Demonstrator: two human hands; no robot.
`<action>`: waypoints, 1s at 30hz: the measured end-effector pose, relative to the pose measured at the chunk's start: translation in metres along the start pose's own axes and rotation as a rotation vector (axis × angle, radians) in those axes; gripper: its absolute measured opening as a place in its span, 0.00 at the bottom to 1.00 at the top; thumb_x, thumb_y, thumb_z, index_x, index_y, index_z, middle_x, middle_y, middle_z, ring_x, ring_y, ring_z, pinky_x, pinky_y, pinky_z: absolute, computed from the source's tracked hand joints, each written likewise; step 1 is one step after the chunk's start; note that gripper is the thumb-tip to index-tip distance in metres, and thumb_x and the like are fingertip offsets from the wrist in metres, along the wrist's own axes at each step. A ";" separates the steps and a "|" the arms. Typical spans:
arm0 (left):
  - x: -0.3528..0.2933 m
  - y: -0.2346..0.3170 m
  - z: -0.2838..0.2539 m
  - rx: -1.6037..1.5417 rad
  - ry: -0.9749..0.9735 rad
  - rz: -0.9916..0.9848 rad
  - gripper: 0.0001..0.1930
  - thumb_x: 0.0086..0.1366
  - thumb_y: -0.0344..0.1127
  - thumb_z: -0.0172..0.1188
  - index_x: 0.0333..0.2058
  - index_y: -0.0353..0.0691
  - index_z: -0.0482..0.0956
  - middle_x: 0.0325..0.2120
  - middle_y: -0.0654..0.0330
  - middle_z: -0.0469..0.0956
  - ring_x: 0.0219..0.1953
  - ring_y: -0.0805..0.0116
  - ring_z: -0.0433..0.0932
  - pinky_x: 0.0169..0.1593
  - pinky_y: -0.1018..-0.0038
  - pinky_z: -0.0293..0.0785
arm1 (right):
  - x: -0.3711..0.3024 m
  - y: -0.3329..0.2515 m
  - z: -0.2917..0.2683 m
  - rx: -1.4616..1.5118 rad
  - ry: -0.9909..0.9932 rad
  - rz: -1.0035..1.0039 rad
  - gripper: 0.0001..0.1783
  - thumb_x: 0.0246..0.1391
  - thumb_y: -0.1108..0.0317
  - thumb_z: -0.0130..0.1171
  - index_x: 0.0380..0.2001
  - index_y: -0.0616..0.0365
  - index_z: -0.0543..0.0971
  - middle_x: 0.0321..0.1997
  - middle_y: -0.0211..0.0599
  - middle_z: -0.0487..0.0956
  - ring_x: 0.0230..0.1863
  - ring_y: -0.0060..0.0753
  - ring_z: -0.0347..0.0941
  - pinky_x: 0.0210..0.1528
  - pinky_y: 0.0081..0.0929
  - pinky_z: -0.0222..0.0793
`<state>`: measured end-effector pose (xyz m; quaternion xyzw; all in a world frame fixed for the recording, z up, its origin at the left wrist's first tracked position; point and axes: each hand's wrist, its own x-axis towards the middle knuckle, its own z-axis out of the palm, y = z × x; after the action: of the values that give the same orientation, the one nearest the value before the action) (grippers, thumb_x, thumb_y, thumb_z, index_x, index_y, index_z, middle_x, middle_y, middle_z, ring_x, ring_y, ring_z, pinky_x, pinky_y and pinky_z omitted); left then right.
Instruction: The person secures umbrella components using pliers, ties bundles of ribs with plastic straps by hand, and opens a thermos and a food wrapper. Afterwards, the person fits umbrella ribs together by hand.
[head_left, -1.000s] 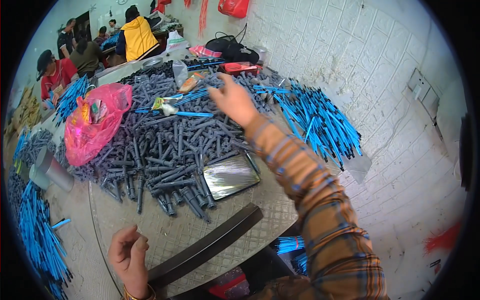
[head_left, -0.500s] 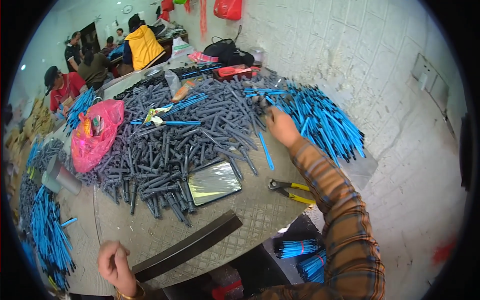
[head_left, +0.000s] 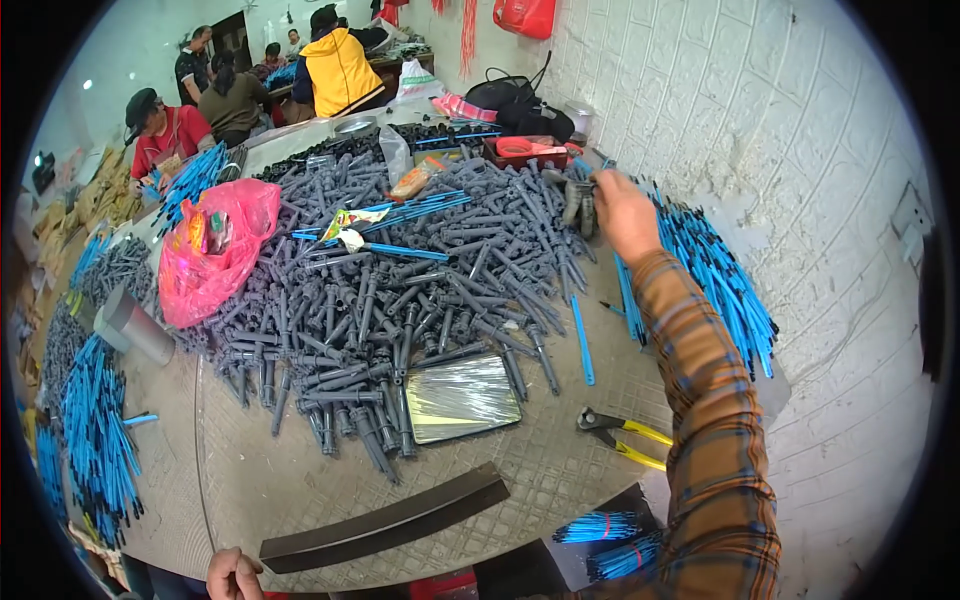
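Note:
My right hand [head_left: 627, 215] reaches across to the far right of the table. Its fingers are closed on a dark grey, lumpy thing with finger-like parts [head_left: 577, 204], which looks like a work glove. This lies at the right end of a wide heap of grey plastic tubes [head_left: 380, 290]; beside my wrist is a pile of blue sticks with black ends [head_left: 710, 275]. At the lower edge, my left hand [head_left: 236, 577] is partly cut off, its fingers curled and nothing visible in them. It is close to the left end of a long dark angled bar [head_left: 385, 520].
Yellow-handled pincers [head_left: 625, 437] lie near my right forearm. A flat, shiny-topped box [head_left: 462, 398] stands before the heap, near a loose blue stick [head_left: 582, 340]. A pink plastic bag [head_left: 218, 255] and a metal cup [head_left: 135, 325] are leftward. Several people sit or stand farther back.
The view has shifted, so the table appears farther right and lower. My right hand has reached farther away, and the dark grey thing shows more clearly. My left hand has dropped toward the lower edge.

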<state>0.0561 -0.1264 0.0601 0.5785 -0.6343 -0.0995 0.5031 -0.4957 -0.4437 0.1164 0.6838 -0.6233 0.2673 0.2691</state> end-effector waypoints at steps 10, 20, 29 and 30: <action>0.022 0.067 0.041 -0.184 -0.081 0.290 0.05 0.53 0.21 0.54 0.31 0.32 0.73 0.24 0.57 0.70 0.24 0.70 0.69 0.30 0.77 0.64 | -0.017 -0.011 -0.169 1.351 0.370 0.297 0.09 0.61 0.67 0.46 0.43 0.56 0.69 0.43 0.37 0.76 0.37 0.28 0.76 0.39 0.26 0.76; 0.084 0.188 0.054 -0.261 -0.221 0.686 0.22 0.50 0.30 0.64 0.45 0.35 0.72 0.41 0.50 0.74 0.40 0.57 0.74 0.44 0.68 0.68 | -0.070 -0.132 -0.275 1.633 -0.661 0.031 0.11 0.59 0.63 0.49 0.40 0.58 0.68 0.38 0.40 0.77 0.31 0.30 0.77 0.26 0.24 0.75; 0.015 0.159 0.066 -1.088 -0.351 -0.142 0.09 0.58 0.30 0.60 0.37 0.38 0.71 0.27 0.69 0.71 0.25 0.83 0.68 0.28 0.85 0.63 | -0.166 -0.227 -0.231 2.003 -0.617 0.336 0.25 0.57 0.55 0.52 0.51 0.58 0.63 0.46 0.43 0.73 0.44 0.33 0.72 0.45 0.28 0.70; 0.010 0.154 0.064 -1.160 -0.255 -0.197 0.07 0.59 0.28 0.59 0.35 0.39 0.70 0.25 0.71 0.70 0.22 0.84 0.66 0.26 0.86 0.60 | -0.189 -0.235 -0.215 1.885 -0.753 0.324 0.26 0.57 0.55 0.51 0.53 0.58 0.61 0.49 0.43 0.71 0.47 0.34 0.71 0.48 0.29 0.68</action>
<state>-0.0883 -0.1161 0.1441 0.2491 -0.4754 -0.5439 0.6451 -0.2831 -0.1404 0.1287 0.5644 -0.2886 0.4495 -0.6294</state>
